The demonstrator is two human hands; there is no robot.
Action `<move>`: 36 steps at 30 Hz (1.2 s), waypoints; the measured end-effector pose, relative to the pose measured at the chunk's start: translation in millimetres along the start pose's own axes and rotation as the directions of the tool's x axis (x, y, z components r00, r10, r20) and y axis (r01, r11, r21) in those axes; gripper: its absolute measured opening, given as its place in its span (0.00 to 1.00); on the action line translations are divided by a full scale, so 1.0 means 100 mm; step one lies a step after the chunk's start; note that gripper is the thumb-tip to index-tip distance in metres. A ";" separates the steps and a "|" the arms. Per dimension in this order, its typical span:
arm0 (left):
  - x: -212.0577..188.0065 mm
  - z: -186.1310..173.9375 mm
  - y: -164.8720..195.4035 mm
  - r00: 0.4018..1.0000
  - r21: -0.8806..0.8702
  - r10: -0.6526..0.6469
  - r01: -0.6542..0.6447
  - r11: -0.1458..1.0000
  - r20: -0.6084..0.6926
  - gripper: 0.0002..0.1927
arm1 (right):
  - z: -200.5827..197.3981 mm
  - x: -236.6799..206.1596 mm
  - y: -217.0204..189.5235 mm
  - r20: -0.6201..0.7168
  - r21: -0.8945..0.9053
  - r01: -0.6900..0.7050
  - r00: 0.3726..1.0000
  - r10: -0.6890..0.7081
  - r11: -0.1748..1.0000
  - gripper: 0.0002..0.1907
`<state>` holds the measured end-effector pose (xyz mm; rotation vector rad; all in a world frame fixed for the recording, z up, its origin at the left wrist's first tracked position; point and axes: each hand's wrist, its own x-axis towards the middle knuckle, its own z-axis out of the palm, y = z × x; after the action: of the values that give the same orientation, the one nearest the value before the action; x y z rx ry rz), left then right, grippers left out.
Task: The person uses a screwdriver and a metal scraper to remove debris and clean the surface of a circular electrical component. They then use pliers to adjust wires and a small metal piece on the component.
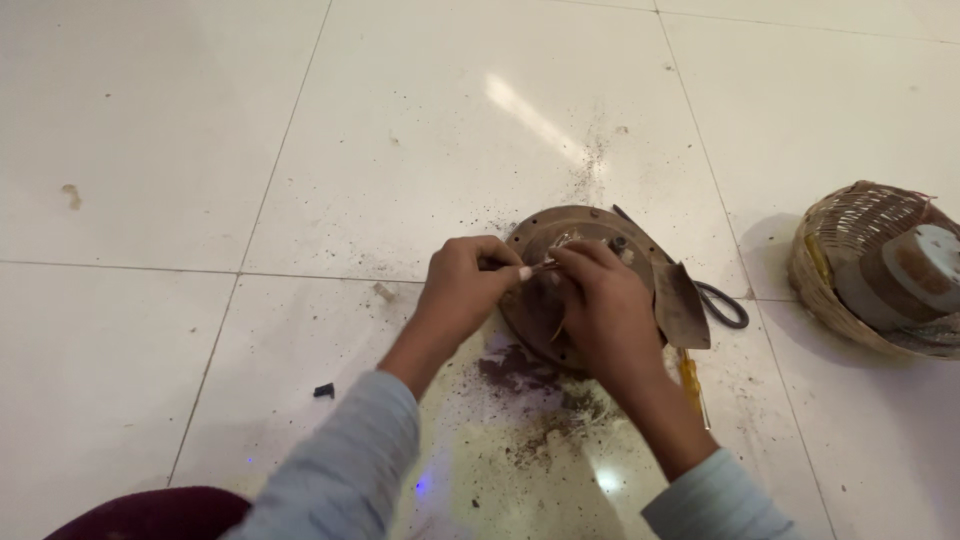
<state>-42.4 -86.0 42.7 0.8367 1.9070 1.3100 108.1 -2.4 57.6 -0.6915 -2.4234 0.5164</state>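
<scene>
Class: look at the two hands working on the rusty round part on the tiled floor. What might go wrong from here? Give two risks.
1. The left hand and right hand pinch thin copper-coloured wire barehanded over the rusty round metal part; rough edges may cut skin.
2. Dark debris lies around the yellow-handled screwdriver; grit might get into the part or spread across the tiles.

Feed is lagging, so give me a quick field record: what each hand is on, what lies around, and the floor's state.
left hand: pinching thin wires over the disc
right hand: resting on the disc, fingers at the same wires
disc: round, rusty brown, flat on the floor
screwdriver: yellow handle, beside the right wrist
basket: woven, at right, holds a round metal part
floor: white tiles, dark grit around the disc
</scene>
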 end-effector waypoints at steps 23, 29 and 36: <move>0.12 -0.14 0.22 0.969 0.536 0.149 -0.235 0.811 0.199 0.08 | 0.14 -0.04 0.02 -0.087 -0.102 0.029 0.995 -0.038 0.994 0.05; 0.19 -0.03 0.14 0.969 0.591 0.087 -0.211 0.779 0.231 0.07 | -0.01 0.11 0.18 0.160 -0.017 0.007 0.987 -0.004 1.000 0.16; 0.28 0.05 -0.04 0.925 0.600 0.287 -0.379 0.705 0.247 0.05 | 0.05 0.23 0.23 0.263 -0.082 -0.125 0.954 0.142 0.989 0.09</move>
<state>-54.4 -61.7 33.1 1.6431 2.1808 0.7248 97.2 27.9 52.1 -0.8669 -2.6672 0.6240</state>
